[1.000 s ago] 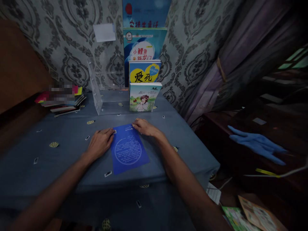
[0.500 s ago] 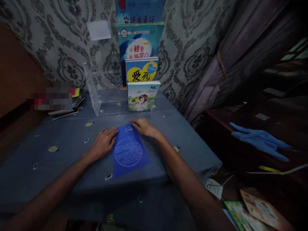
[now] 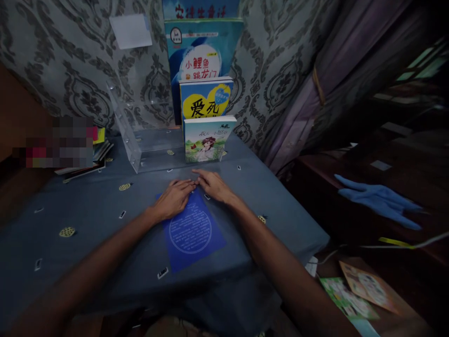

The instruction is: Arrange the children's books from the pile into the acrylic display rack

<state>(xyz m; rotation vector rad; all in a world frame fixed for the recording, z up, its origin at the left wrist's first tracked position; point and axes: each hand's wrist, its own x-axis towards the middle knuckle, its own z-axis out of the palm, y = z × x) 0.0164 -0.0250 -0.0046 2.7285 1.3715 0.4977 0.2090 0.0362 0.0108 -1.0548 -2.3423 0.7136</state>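
A flat blue sheet with white print in a circle lies on the cloth-covered table. My left hand rests palm down over its upper left part, fingers stretched toward the far edge. At the far right corner of the sheet is my right hand, index finger extended and the other fingers bent, its fingertips touching or nearly touching those of my left hand. Neither hand grips the sheet. Behind them a clear stand holds upright books, the front one a small green-and-white book.
Stacked books lie at the table's left. A white card is on the patterned curtain. To the right, a blue glove lies on a dark red surface, with colourful booklets lower down.
My left hand has slid right, from the sheet's left edge onto its upper part, meeting my right hand. The view has shifted slightly.
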